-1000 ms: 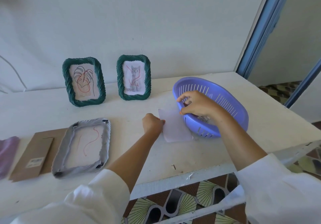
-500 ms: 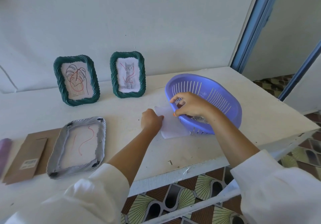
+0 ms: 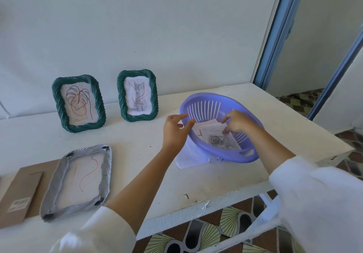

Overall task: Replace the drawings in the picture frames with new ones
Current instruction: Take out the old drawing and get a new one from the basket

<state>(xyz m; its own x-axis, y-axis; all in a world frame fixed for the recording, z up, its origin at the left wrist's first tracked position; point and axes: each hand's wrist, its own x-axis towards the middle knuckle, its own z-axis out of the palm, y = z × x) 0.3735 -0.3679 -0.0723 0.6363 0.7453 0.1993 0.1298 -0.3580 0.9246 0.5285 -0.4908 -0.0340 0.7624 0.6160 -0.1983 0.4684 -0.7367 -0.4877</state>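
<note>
At centre right of the picture the right hand [image 3: 236, 122] reaches into the purple plastic colander basket [image 3: 248, 155] and its fingertips pinch the top edge of a drawing sheet [image 3: 213, 133] from the small pile of new drawings lying in the bowl; the uppermost one shows a grey rose. The left hand [image 3: 174, 129] hovers just beside the basket's left rim with fingers loosely spread, gripping nothing. A blank white sheet [image 3: 186, 157] lies on the white table [image 3: 216, 178], partly tucked under the basket.

At lower left the grey picture frame [image 3: 78, 182] lies flat, its window showing only red scribble lines, with its brown cardboard backing [image 3: 18, 192] just beside it. Two green frames stand at upper left against the wall, one with a leaf drawing [image 3: 78, 103], one with a cat picture [image 3: 138, 95].

The step in hand looks like picking a new drawing for the opened grey frame. It is best to separate a single sheet by sliding it off the pile, and to steady the light basket with the free hand so it does not tip or skid. Lifting by an edge avoids creasing.
</note>
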